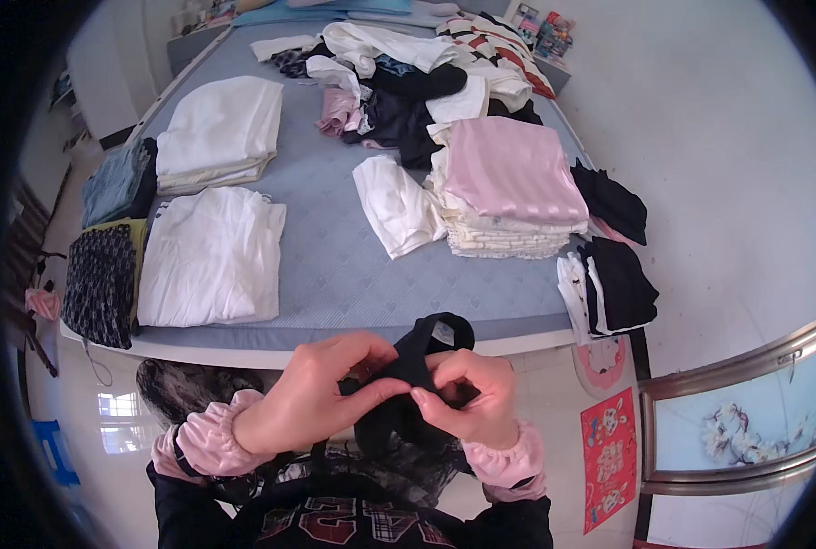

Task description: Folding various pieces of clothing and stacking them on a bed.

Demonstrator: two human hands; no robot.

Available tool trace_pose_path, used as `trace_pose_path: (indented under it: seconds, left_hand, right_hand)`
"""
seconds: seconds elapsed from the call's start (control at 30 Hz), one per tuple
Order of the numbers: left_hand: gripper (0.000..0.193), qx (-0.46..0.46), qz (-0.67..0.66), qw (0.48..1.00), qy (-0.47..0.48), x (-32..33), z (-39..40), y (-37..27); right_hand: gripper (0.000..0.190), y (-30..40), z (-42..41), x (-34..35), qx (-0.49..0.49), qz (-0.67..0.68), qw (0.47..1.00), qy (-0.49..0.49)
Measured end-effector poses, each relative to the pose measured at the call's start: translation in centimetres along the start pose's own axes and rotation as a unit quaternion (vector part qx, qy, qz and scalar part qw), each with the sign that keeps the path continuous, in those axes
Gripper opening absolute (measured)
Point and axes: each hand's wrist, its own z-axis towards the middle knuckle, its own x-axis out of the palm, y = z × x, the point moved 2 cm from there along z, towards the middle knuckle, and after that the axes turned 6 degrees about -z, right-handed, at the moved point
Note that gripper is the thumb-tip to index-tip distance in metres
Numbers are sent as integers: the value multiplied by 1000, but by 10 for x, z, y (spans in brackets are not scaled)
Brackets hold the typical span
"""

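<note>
A black garment (418, 357) with a small pale label inside its opening hangs between my hands, in front of the bed's near edge. My left hand (343, 391) pinches its left side between thumb and fingers. With thumb and bent fingers, my right hand (466, 391) grips the right side. The two thumb tips nearly meet at the middle. The lower part of the garment falls below my hands and blends with dark cloth behind it, so its full shape cannot be told.
On the bed (326, 288) lie white folded clothes (209, 257), a patterned dark garment (99, 285), a pink striped satin piece (511, 168) on a folded stack, black and white folded items (621, 288), and a loose clothes heap (394, 89) farther back. A wall stands at the right.
</note>
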Motion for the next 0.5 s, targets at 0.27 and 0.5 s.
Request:
trace_pose_path:
  seconds: [0.27,0.5]
  left_hand:
    - [21,-156,-53,986,10,-36,-1,22]
    - [18,-62,76,993,-62,-93,-10,15]
  right_hand:
    - [58,9,-1,-35,42,-279,959,6]
    - [35,14,-14,-102,143,-309,940,23]
